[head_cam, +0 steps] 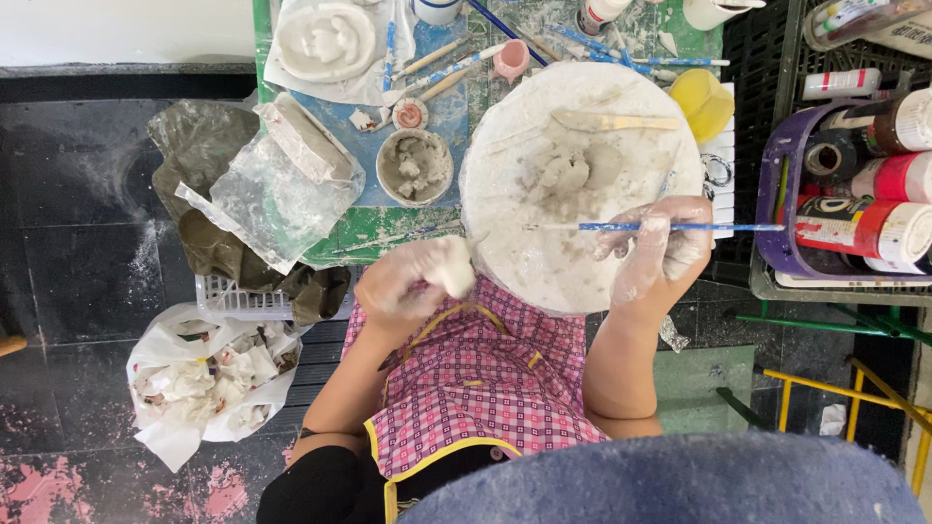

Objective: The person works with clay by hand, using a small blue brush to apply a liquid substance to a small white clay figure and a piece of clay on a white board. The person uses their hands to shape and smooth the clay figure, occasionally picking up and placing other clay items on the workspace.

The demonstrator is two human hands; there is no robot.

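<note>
Holding a blue brush (pixel 680 227), right hand (pixel 660 247) over round board (pixel 582 281).

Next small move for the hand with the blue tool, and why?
Probably bring the right hand with the thin blue tool over to the white clay lump in the left hand: the tool lies level across the round board, its tip short of the lump.

The left hand (pixel 413 281) is held curled and closed, clay-smeared; the right hand (pixel 660 247) is pinched shut, forearms bent inward.
</note>
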